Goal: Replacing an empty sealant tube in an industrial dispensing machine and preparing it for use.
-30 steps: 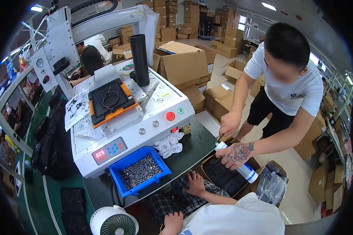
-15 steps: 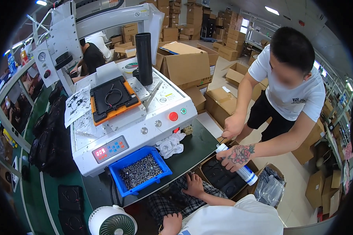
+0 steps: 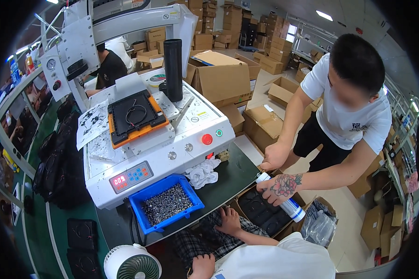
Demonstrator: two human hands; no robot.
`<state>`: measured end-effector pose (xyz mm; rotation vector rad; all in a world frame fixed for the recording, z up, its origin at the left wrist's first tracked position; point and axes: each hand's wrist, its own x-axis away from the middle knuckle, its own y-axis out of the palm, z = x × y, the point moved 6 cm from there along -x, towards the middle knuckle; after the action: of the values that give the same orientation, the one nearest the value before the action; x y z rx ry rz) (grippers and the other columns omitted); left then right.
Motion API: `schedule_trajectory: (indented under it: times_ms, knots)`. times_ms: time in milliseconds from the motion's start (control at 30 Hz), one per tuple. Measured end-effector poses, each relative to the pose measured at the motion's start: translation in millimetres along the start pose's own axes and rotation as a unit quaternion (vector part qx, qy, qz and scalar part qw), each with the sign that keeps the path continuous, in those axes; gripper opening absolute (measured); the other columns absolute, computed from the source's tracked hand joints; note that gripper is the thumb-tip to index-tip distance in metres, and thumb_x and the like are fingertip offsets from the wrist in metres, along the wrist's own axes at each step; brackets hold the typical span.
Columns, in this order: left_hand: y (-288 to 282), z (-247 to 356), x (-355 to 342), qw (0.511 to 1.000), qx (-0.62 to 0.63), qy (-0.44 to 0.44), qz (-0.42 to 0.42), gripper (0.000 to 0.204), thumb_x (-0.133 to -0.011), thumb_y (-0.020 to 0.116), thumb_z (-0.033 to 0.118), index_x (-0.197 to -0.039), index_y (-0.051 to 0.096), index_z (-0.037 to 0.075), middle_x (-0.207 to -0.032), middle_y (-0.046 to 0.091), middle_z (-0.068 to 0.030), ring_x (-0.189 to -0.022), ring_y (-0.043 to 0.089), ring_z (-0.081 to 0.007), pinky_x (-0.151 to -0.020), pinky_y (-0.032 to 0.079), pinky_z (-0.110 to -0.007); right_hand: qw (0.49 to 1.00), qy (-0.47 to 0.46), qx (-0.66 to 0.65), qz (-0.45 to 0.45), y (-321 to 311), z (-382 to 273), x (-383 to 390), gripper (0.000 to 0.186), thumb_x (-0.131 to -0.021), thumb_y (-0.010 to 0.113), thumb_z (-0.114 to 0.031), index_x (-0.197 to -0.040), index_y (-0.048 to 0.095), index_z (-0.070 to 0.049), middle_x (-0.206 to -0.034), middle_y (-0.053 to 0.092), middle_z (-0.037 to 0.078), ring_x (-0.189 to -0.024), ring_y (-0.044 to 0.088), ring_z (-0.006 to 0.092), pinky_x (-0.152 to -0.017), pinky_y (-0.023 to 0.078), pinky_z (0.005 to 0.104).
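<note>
My left hand (image 3: 203, 265) rests on the dark plaid cloth over my leg (image 3: 187, 246), fingers slightly bent. My right hand (image 3: 228, 221) lies on the plaid cloth further up, fingers spread, beside a box of black items (image 3: 260, 209). Opposite me, a co-worker (image 3: 344, 111) grips a white-and-blue tube (image 3: 291, 210) in a tattooed hand (image 3: 279, 188); their other hand (image 3: 274, 156) pinches something thin at the tube's tip. A blue bin of small metal parts (image 3: 167, 203) sits on the table edge before a white benchtop machine (image 3: 102, 172).
The machine carries an orange-and-black tray (image 3: 135, 118) and a black cylinder (image 3: 173, 69). Around stand a white fan (image 3: 132, 262), a crumpled rag (image 3: 202, 174), black cases (image 3: 82, 235) on a green belt (image 3: 56, 214), cardboard boxes (image 3: 263, 125) and a person in black (image 3: 111, 67).
The co-worker has shifted a little to the right, and their upper hand has risen slightly above the tube's tip. My hands stay resting in the same places.
</note>
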<state>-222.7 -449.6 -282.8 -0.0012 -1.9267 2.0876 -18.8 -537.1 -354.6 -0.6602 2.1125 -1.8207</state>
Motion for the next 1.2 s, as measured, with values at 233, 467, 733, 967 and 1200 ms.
schedule_trajectory:
  times_ms: [233,467,733,967,1200]
  knots:
    - [-6.8,1.9,2.4,1.0,0.002,0.009,0.023,0.033,-0.083,0.054,0.02,-0.113,0.064,0.011,-0.085,0.066,-0.0097,-0.076,0.066,-0.0279,-0.062,0.052,-0.041,1.0,-0.001,0.001,0.003,-2.2,-1.1,1.2,0.099,-0.066,0.074,-0.053,-0.144,0.033,-0.008,-0.132,0.043,0.023,-0.124,0.039,0.038,-0.104,0.031,0.0465]
    - [0.1,0.5,1.5,1.0,-0.003,0.011,0.025,0.034,-0.083,0.054,0.02,-0.114,0.063,0.011,-0.085,0.066,-0.0094,-0.075,0.065,-0.0281,-0.062,0.051,-0.041,1.0,-0.001,0.005,0.01,-1.5,-0.8,-0.4,0.097,-0.065,0.074,-0.054,-0.142,0.035,-0.009,-0.13,0.045,0.022,-0.124,0.039,0.0375,-0.103,0.032,0.046]
    - [-4.9,-0.1,0.1,1.0,0.021,0.001,-0.013,0.035,-0.085,0.052,0.02,-0.117,0.062,0.01,-0.09,0.066,-0.011,-0.08,0.065,-0.0293,-0.065,0.051,-0.042,1.0,-0.005,0.001,0.028,0.2,-0.2,-1.8,0.098,-0.064,0.075,-0.054,-0.142,0.035,-0.01,-0.128,0.045,0.021,-0.123,0.04,0.0367,-0.103,0.032,0.0457]
    - [0.9,-0.4,0.8,1.0,0.023,-0.001,-0.019,0.036,-0.085,0.052,0.021,-0.118,0.061,0.01,-0.091,0.066,-0.0111,-0.08,0.065,-0.0298,-0.065,0.051,-0.043,1.0,-0.001,-0.002,0.026,-2.8,-1.7,0.1,0.098,-0.064,0.075,-0.053,-0.142,0.035,-0.01,-0.128,0.045,0.02,-0.123,0.04,0.037,-0.103,0.032,0.0458]
    - [4.0,-1.0,0.3,1.0,0.023,-0.005,-0.018,0.036,-0.085,0.052,0.021,-0.118,0.062,0.01,-0.091,0.066,-0.0117,-0.08,0.066,-0.03,-0.065,0.051,-0.043,1.0,-0.006,0.0,0.03,-0.7,-1.1,-0.1,0.098,-0.064,0.075,-0.054,-0.143,0.034,-0.01,-0.129,0.044,0.021,-0.123,0.04,0.0374,-0.104,0.031,0.046]
